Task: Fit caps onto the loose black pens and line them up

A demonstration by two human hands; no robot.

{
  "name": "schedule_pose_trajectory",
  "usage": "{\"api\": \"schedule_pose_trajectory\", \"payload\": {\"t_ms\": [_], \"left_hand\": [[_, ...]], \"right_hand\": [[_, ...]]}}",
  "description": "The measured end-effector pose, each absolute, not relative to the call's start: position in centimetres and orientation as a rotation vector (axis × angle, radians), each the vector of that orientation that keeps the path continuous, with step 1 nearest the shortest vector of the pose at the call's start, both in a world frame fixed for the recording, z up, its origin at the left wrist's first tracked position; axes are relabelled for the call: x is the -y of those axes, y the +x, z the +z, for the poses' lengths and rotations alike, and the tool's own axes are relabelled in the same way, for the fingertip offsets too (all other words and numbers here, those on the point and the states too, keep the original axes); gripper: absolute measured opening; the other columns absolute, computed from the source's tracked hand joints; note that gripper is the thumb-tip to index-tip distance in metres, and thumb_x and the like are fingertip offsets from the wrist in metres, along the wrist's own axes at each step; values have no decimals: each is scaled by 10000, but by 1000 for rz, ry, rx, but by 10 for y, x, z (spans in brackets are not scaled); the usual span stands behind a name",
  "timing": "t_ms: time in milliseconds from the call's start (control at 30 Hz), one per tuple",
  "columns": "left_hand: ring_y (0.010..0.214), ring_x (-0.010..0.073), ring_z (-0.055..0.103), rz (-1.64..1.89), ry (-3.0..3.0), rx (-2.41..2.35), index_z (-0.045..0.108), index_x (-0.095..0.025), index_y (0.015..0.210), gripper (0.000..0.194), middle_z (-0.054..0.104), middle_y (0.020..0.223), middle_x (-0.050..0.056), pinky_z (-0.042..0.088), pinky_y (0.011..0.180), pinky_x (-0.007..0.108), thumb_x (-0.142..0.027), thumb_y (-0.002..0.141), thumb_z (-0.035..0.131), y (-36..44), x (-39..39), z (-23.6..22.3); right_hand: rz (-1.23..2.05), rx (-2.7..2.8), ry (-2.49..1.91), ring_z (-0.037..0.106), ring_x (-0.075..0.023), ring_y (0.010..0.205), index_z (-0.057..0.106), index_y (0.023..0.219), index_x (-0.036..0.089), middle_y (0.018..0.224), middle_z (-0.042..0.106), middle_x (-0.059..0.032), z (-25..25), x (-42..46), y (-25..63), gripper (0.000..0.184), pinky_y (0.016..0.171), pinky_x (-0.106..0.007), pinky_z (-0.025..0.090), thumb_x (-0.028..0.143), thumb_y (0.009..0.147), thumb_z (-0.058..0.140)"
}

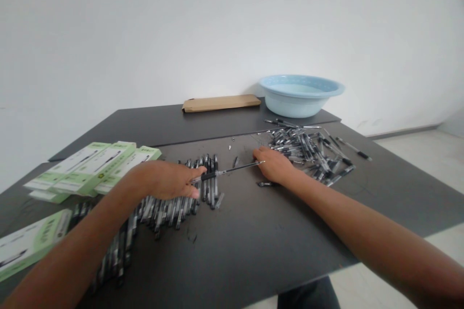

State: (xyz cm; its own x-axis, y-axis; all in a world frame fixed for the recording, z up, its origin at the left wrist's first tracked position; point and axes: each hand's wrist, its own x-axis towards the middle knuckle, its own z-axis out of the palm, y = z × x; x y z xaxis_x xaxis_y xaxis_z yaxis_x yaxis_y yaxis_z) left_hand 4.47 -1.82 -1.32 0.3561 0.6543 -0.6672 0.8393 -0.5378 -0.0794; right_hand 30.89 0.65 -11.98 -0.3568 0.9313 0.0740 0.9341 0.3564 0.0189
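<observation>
My left hand (174, 179) pinches a clear pen with a black grip (209, 175), held nearly level over a row of pens. A thin ink refill (241, 168) sticks out of the pen's right end, and its tip reaches in front of my right hand (273, 164). The fingers of my right hand are curled down at the table beside the loose pen heap; whatever they may hold is hidden. Below my left hand lie several pens side by side (170, 212). A loose pen cap (219, 201) lies at the row's right end.
A tangled heap of pen parts (308, 147) covers the right side. Green-and-white pen boxes (87, 166) are stacked at left, another box (32, 241) nearer. At the back are a flat brown cardboard piece (221, 103) and a light-blue basin (297, 101). Small metal tips (229, 147) lie mid-table.
</observation>
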Motion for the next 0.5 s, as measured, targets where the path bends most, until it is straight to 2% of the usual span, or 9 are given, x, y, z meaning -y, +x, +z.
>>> {"api": "schedule_pose_trajectory", "payload": {"t_ms": [200, 500], "left_hand": [[1178, 296, 496, -966, 2354, -1317, 106, -141, 1467, 704, 491, 1336, 188, 397, 922, 369, -458, 909, 396, 43, 17, -15], [1167, 277, 509, -977, 2364, -1314, 134, -143, 1464, 679, 506, 1327, 174, 407, 913, 341, -431, 911, 405, 44, 16, -13]], "right_hand": [[-89, 2546, -1756, 557, -224, 933, 519, 1031, 129, 997, 577, -141, -123, -5, 309, 247, 773, -294, 391, 102, 896, 314], [-37, 2555, -1738, 539, -209, 964, 541, 1021, 127, 1037, 546, -140, -125, -11, 315, 252, 846, -289, 371, 110, 886, 329]]}}
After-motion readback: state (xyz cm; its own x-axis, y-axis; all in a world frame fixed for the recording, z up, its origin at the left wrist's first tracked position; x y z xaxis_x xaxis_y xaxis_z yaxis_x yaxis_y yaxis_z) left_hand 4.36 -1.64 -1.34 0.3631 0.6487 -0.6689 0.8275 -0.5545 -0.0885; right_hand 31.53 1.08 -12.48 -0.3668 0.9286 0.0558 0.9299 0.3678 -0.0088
